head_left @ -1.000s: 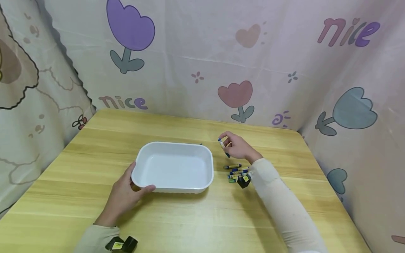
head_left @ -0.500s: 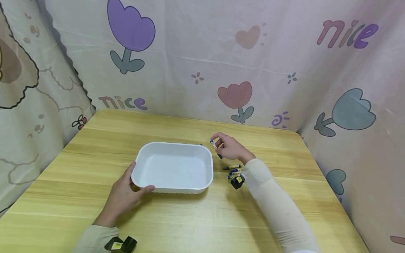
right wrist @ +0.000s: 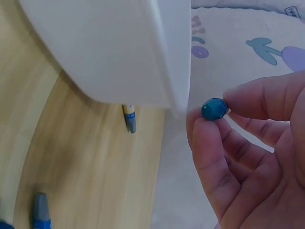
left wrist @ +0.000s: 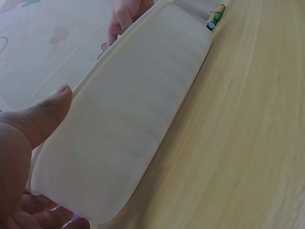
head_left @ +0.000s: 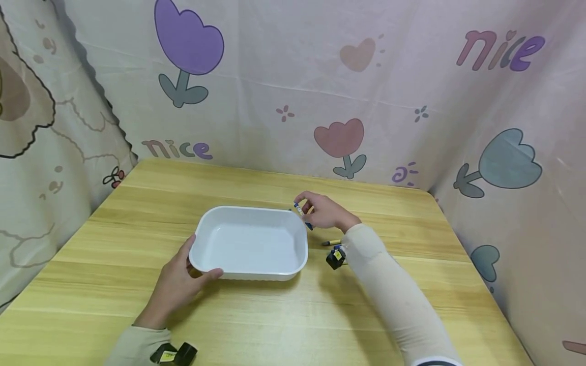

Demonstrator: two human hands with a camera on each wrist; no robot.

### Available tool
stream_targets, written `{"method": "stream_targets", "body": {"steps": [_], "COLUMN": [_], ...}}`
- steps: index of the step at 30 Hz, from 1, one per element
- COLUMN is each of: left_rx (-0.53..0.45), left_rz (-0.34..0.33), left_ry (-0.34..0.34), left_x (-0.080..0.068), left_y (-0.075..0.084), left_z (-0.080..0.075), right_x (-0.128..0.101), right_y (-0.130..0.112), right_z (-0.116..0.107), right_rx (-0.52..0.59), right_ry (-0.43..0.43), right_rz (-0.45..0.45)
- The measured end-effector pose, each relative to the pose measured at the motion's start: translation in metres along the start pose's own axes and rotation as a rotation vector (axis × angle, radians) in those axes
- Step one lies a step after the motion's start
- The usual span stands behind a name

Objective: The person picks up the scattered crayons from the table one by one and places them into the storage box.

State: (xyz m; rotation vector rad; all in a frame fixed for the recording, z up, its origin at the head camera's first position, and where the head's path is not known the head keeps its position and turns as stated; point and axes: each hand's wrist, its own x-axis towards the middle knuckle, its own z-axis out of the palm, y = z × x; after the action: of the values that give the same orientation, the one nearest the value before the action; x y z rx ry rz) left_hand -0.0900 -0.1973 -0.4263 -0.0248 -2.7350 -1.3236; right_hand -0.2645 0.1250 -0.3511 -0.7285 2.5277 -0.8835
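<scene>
2 hands: right hand (head_left: 326, 211) pinches crayon (head_left: 302, 216), left hand (head_left: 176, 285) grips tray (head_left: 251, 243).

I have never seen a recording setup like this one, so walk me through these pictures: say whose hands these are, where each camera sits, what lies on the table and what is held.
No machine here: a person works with two bare hands. One camera sits on the head and looks down at the light wooden table; one small black camera is strapped to each wrist.

In the head view, the left hand grips the near left corner of a white rectangular plastic tray; the left wrist view shows the thumb on its rim. The right hand pinches a blue paper-wrapped crayon just past the tray's far right corner; the right wrist view looks at the crayon's tip between the fingertips. Another crayon lies on the table beside the right forearm.
</scene>
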Motion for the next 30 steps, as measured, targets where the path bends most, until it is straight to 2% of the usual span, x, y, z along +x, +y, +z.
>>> {"method": "stream_targets", "body": {"steps": [8,23,30], "left_rx": [0.009,0.012,0.015], "left_rz": [0.007,0.016,0.021], "left_ry": [0.008,0.005,0.002], "left_x": [0.001,0.001,0.0], "left_y": [-0.002,-0.001,-0.002], "left_z": [0.0,0.0,0.0], "right_x": [0.009,0.019,0.023], "right_y": [-0.011,-0.033,-0.041], "right_z": [0.004,0.011,0.019], "right_rx": [-0.056,-0.046,-0.092], "right_ry": [-0.053,-0.18,-0.224], "right_rz": [-0.024,0.016,0.032]}}
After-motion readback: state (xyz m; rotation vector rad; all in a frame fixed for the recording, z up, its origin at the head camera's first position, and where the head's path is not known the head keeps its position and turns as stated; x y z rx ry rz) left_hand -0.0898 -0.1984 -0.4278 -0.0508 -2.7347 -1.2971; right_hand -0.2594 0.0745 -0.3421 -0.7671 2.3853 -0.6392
